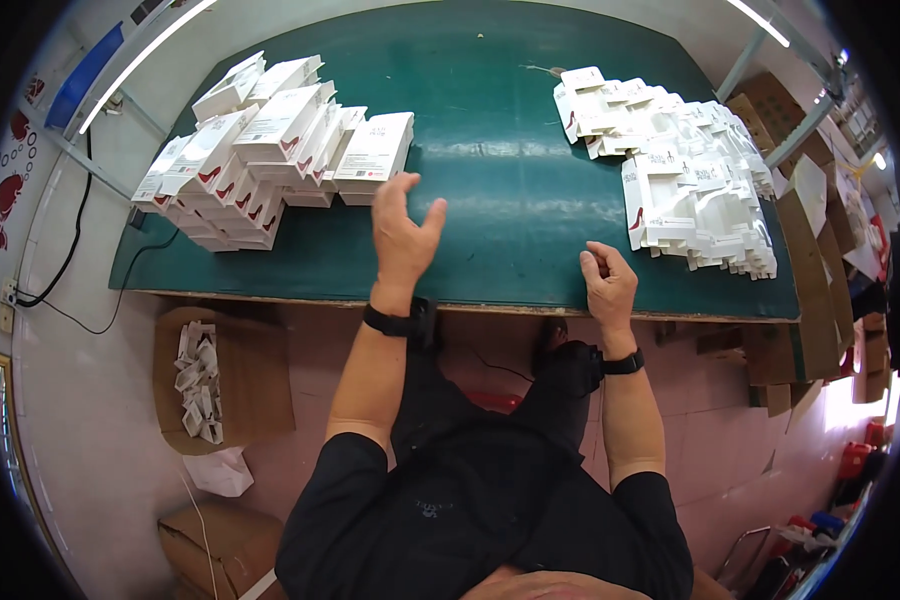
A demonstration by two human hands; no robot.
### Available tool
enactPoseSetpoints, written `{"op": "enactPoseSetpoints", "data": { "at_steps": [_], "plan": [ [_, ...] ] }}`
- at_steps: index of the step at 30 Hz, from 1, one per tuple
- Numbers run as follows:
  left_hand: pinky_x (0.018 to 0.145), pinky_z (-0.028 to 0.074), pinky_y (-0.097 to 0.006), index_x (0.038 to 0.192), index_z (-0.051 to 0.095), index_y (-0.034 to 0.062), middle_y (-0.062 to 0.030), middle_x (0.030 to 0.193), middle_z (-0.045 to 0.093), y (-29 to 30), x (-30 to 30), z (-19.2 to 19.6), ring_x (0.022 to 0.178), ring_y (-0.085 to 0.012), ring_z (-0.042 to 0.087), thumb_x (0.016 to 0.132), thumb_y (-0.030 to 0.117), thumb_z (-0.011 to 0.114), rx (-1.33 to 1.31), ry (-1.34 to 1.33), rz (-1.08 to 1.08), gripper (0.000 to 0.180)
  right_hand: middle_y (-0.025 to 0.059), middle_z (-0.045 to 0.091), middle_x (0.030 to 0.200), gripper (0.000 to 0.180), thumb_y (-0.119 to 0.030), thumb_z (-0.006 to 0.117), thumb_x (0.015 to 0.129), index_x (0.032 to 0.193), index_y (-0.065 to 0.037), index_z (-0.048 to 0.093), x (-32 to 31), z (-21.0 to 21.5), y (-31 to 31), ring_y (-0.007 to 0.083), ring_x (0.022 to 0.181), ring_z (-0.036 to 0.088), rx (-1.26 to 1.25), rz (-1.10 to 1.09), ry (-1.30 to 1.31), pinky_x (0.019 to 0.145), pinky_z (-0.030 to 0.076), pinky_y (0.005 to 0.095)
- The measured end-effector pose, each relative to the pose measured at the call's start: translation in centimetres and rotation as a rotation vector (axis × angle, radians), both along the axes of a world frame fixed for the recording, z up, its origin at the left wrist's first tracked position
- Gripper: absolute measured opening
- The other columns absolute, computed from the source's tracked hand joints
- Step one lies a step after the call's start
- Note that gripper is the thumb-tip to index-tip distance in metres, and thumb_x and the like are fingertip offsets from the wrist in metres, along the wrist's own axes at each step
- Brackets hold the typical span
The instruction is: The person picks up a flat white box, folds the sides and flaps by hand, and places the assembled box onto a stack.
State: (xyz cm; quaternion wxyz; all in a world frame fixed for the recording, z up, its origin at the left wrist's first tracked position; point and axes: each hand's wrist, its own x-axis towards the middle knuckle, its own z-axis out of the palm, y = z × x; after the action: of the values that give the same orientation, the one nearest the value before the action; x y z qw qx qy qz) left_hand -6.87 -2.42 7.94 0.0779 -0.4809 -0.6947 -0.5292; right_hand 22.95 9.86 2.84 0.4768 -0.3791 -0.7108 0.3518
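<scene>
Over a green table (500,180), a worker's left hand (403,235) spreads empty beside the end white box (378,145) of a stack (250,150); the right hand (610,283) curls, its grip impossible to tell, near overlapping white cartons (685,180). Below left sits a cardboard box (255,385).

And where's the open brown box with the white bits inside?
In the head view, the open cardboard box is on the left, below the near edge of the green table, right beside a white bag or sheet.
</scene>
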Motion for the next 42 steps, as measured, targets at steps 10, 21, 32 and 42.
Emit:
{"op": "enactPoseSetpoints", "data": {
  "at_steps": [10,21,32,42],
  "plan": [
    [0.113,0.037,-0.056,0.141,0.056,0.0041,-0.0214,0.15,0.048,2.0,-9.0,0.7,0.14,-0.0422,0.042,0.079,0.059,0.079,-0.441,0.279,0.459,0.086,0.0051,0.065,0.08,0.019,-0.009,0.076,0.092,0.108,0.001,0.073,-0.3,0.5,-0.3,0.0106,0.064,0.057,0.088,-0.005,-0.007,0.059,0.048,0.0263],
    [0.11,0.038,-0.059,0.137,0.059,0.0081,-0.0192,0.144,0.05,1.7,-7.8,0.2,0.137,-0.041,0.042,0.075,0.049,0.084,-0.368,0.24,0.468,0.079,0.0062,0.065,0.079,0.019,-0.01,0.077,0.092,0.107,0.0,0.073,-0.4,0.3,-0.4,0.0125,0.064,0.058,0.107,-0.002,-0.006,0.059,0.048,0.0271],
    [0.105,0.04,-0.053,0.129,0.062,0.008,-0.0187,0.135,0.056,-0.1,7.0,0.2,0.128,-0.04,0.048,0.071,0.033,0.088,0.054,0.178,0.137,0.068,0.0035,0.07,0.093,0.033,-0.017,0.075,0.096,0.123,0.002,0.068,-1.8,0.8,-1.8,0.0078,0.075,0.061,-0.267,0.15,0.104,0.067,0.051,0.0232],
    [0.101,0.048,-0.044,0.145,0.049,0.0037,-0.0179,0.136,0.056,-0.6,11.7,-2.7,0.126,-0.032,0.054,0.083,0.03,0.085,0.0,-0.156,-0.215,0.076,0.0159,0.07,0.113,0.061,-0.016,0.071,0.099,0.148,0.008,0.044,-4.8,2.4,-2.9,0.0176,0.102,0.068,-0.551,0.371,0.479,0.084,0.057,0.0293]
  ]
}}
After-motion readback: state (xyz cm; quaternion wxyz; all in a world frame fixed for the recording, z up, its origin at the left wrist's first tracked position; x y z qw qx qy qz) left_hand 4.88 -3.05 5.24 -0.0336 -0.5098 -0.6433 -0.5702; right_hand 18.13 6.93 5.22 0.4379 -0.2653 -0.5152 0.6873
